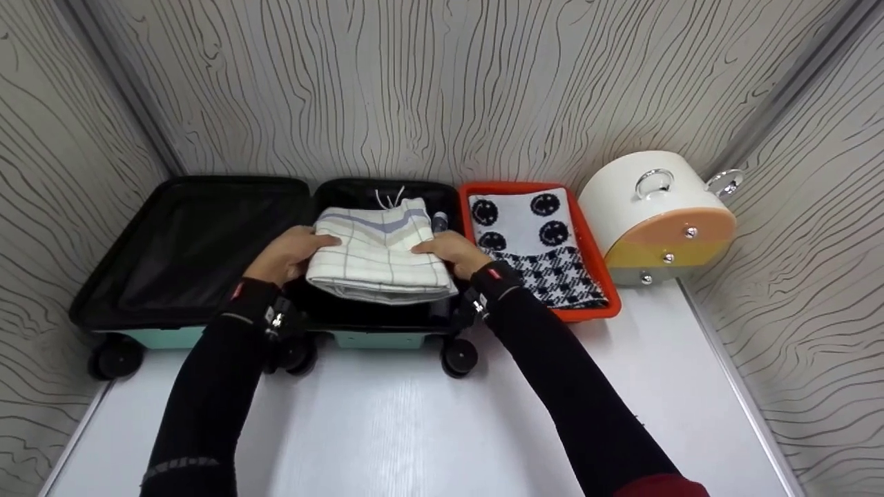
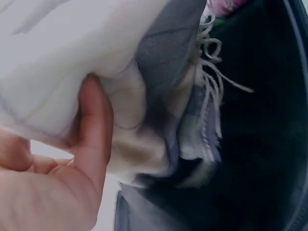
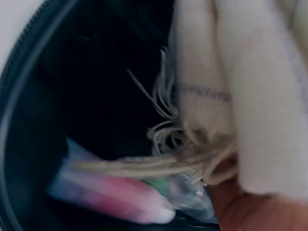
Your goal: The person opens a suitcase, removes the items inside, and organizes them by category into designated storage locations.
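A folded white checked scarf (image 1: 380,252) with a grey-blue stripe and loose fringe is held over the right half of an open suitcase (image 1: 349,193). My left hand (image 1: 286,252) grips its left edge, thumb on top and fingers underneath. On the opposite edge, my right hand (image 1: 457,254) pinches it the same way. In the left wrist view the thumb presses into the scarf (image 2: 53,57), and the fringe (image 2: 211,91) hangs against the black lining. Below the scarf's fringe, the right wrist view shows a pink and blue tube-shaped item (image 3: 120,195) in the suitcase.
The suitcase's other black-lined half (image 1: 214,241) lies open at left. At right, an orange-red basket (image 1: 601,276) holds a smiley-patterned cloth (image 1: 521,214) and a houndstooth cloth (image 1: 559,276). Beyond it stands a rounded white box (image 1: 621,186) with coloured drawers, near the wall.
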The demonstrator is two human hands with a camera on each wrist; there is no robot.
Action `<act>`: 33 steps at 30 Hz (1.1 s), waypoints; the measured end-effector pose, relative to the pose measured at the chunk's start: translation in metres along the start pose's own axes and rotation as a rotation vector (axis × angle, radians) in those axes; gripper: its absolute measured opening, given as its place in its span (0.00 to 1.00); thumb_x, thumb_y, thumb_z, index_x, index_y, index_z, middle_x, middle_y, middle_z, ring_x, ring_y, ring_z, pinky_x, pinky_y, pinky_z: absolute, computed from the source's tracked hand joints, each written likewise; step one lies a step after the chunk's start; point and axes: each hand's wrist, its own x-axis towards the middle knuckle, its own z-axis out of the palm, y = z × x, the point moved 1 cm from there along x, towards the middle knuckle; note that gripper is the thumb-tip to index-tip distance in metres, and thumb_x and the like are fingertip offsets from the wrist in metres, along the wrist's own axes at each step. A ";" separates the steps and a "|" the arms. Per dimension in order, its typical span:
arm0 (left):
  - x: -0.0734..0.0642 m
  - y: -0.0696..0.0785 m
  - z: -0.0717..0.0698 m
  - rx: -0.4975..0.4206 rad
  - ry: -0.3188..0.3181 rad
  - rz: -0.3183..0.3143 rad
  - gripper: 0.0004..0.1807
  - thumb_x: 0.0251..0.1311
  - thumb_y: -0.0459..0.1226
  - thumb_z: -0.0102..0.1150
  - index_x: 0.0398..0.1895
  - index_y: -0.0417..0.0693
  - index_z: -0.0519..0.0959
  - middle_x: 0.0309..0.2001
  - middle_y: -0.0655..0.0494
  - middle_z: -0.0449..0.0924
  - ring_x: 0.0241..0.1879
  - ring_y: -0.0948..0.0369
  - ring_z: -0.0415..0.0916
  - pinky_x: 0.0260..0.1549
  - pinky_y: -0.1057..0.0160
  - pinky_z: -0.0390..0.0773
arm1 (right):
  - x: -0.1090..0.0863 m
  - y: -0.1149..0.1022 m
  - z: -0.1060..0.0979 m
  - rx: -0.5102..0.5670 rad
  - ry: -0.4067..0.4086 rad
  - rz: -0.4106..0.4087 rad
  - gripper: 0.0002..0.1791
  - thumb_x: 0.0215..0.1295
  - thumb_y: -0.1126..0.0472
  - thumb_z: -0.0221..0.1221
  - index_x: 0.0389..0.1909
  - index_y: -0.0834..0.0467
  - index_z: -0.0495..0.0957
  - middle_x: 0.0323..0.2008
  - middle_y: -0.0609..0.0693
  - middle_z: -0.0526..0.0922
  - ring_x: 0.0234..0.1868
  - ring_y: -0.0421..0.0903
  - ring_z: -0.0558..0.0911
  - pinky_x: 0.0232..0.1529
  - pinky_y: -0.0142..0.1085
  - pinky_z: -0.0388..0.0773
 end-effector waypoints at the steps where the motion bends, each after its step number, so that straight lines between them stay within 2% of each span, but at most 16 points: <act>1: -0.002 0.004 0.001 0.021 0.010 0.010 0.48 0.80 0.42 0.56 0.89 0.37 0.40 0.46 0.55 0.82 0.24 0.73 0.76 0.27 0.76 0.79 | -0.003 -0.003 -0.004 -0.011 -0.002 -0.010 0.31 0.73 0.59 0.68 0.73 0.64 0.75 0.63 0.55 0.84 0.40 0.40 0.81 0.44 0.29 0.81; 3: -0.005 0.012 0.005 0.041 0.011 0.028 0.49 0.80 0.43 0.56 0.90 0.39 0.38 0.62 0.49 0.77 0.28 0.73 0.77 0.32 0.76 0.81 | -0.007 -0.009 -0.011 -0.019 0.004 -0.026 0.31 0.73 0.59 0.68 0.74 0.62 0.76 0.60 0.53 0.85 0.40 0.39 0.81 0.43 0.29 0.81; 5: -0.010 0.019 0.007 0.083 0.020 0.044 0.50 0.80 0.44 0.56 0.90 0.40 0.37 0.68 0.47 0.74 0.27 0.74 0.76 0.31 0.76 0.79 | -0.012 -0.015 -0.017 0.004 0.001 -0.036 0.30 0.74 0.59 0.68 0.73 0.62 0.76 0.50 0.50 0.87 0.38 0.40 0.82 0.41 0.29 0.82; 6: -0.012 0.023 0.009 0.096 0.026 0.056 0.49 0.80 0.44 0.56 0.90 0.40 0.39 0.68 0.46 0.74 0.27 0.74 0.76 0.30 0.76 0.79 | -0.014 -0.017 -0.020 0.020 0.003 -0.040 0.29 0.74 0.60 0.68 0.73 0.62 0.77 0.46 0.49 0.87 0.36 0.39 0.83 0.39 0.29 0.83; 7: -0.013 0.027 0.011 0.092 0.029 0.068 0.47 0.80 0.44 0.56 0.90 0.40 0.42 0.63 0.47 0.76 0.27 0.73 0.77 0.30 0.75 0.80 | -0.017 -0.020 -0.023 0.034 0.006 -0.044 0.29 0.74 0.60 0.68 0.73 0.61 0.77 0.41 0.46 0.87 0.35 0.39 0.84 0.38 0.29 0.83; 8: -0.015 0.031 0.013 0.068 0.020 0.081 0.46 0.81 0.43 0.56 0.90 0.39 0.44 0.67 0.47 0.73 0.31 0.73 0.80 0.33 0.75 0.82 | -0.019 -0.023 -0.027 0.040 0.006 -0.053 0.28 0.74 0.60 0.67 0.72 0.61 0.77 0.38 0.44 0.86 0.33 0.38 0.84 0.37 0.29 0.83; 10: -0.019 0.039 0.017 0.033 0.016 0.113 0.41 0.81 0.41 0.56 0.88 0.37 0.50 0.61 0.48 0.75 0.34 0.72 0.82 0.36 0.74 0.85 | -0.024 -0.030 -0.034 0.067 -0.004 -0.068 0.28 0.75 0.61 0.67 0.72 0.62 0.76 0.33 0.44 0.86 0.31 0.38 0.85 0.35 0.29 0.84; 14: -0.024 0.055 0.028 -0.039 0.013 0.157 0.36 0.80 0.38 0.57 0.84 0.35 0.57 0.56 0.51 0.76 0.38 0.69 0.83 0.39 0.71 0.88 | -0.036 -0.045 -0.052 0.085 0.005 -0.099 0.28 0.75 0.62 0.66 0.72 0.62 0.76 0.33 0.44 0.87 0.30 0.38 0.86 0.34 0.30 0.86; 22: -0.026 0.092 0.056 -0.062 0.016 0.215 0.32 0.80 0.39 0.58 0.81 0.41 0.62 0.55 0.53 0.78 0.42 0.65 0.84 0.41 0.70 0.88 | -0.065 -0.070 -0.099 0.067 0.065 -0.134 0.28 0.76 0.62 0.66 0.74 0.61 0.75 0.32 0.43 0.88 0.30 0.38 0.87 0.34 0.30 0.87; 28: -0.022 0.127 0.089 -0.100 -0.004 0.260 0.29 0.81 0.40 0.58 0.79 0.43 0.65 0.54 0.51 0.80 0.46 0.60 0.85 0.44 0.65 0.90 | -0.090 -0.085 -0.146 0.054 0.149 -0.149 0.25 0.77 0.60 0.66 0.70 0.61 0.75 0.30 0.41 0.87 0.28 0.37 0.87 0.34 0.30 0.87; 33: -0.013 0.145 0.123 -0.159 -0.029 0.294 0.29 0.80 0.39 0.60 0.79 0.43 0.67 0.54 0.49 0.82 0.47 0.58 0.86 0.50 0.60 0.91 | -0.110 -0.088 -0.182 0.055 0.213 -0.147 0.30 0.77 0.60 0.66 0.75 0.60 0.73 0.32 0.40 0.88 0.30 0.37 0.87 0.36 0.29 0.87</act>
